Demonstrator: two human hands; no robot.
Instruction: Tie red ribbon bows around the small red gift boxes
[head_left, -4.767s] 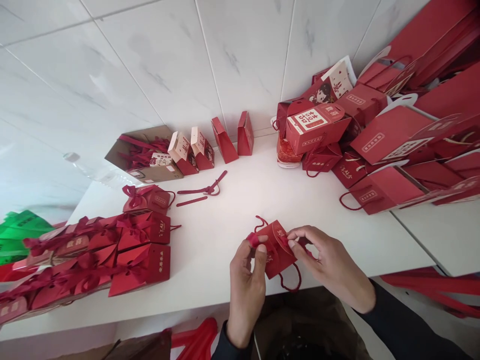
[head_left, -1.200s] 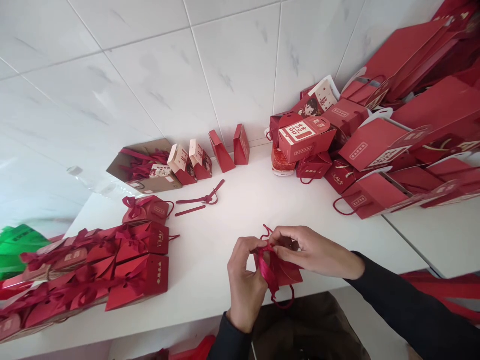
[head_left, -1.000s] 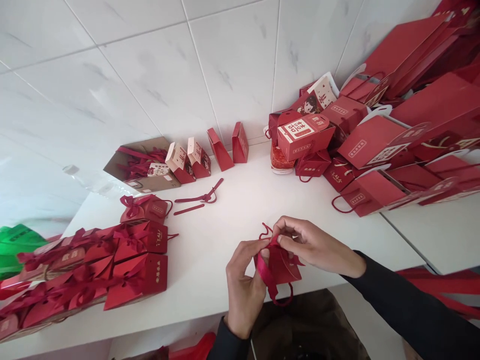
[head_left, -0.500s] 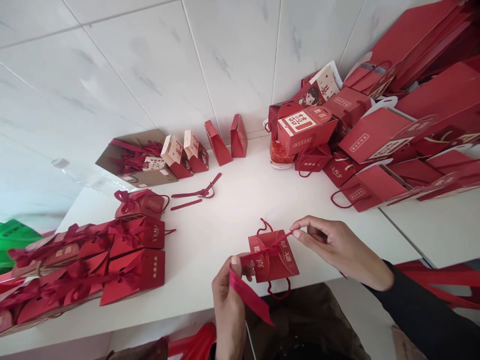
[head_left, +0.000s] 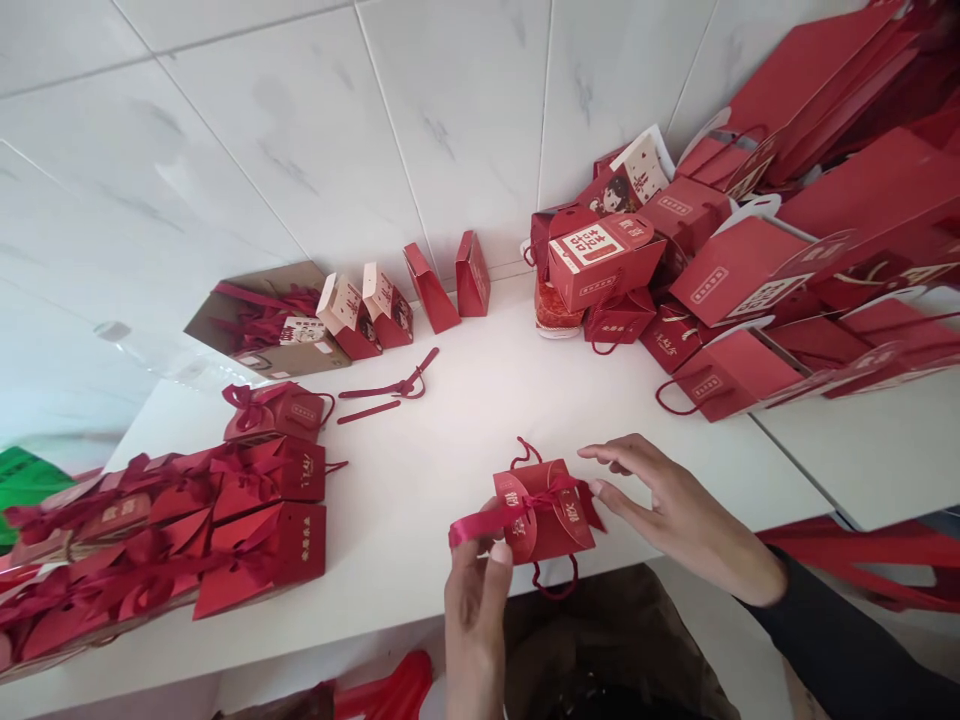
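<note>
A small red gift box with gold characters lies at the table's near edge, its cord handles sticking out front and back. Across its top runs a dark-red ribbon, knotted in the middle, with one tail reaching out left and the other dropping over the right side. Beside the box's left edge is my left hand, open, thumb and fingers apart below the ribbon's left tail. My right hand is open just right of the box, its fingers stretched toward the ribbon's right tail and not gripping it.
Ribbon-tied red boxes stand in rows at left. A cardboard box of ribbons sits behind them, near loose ribbon pieces. Several small boxes line the wall. Red boxes and bags are piled at right.
Both hands have let go of the ribbon tails. The left tail now stretches out leftward and the right tail hangs over the box's side. My left hand has shifted slightly right.
</note>
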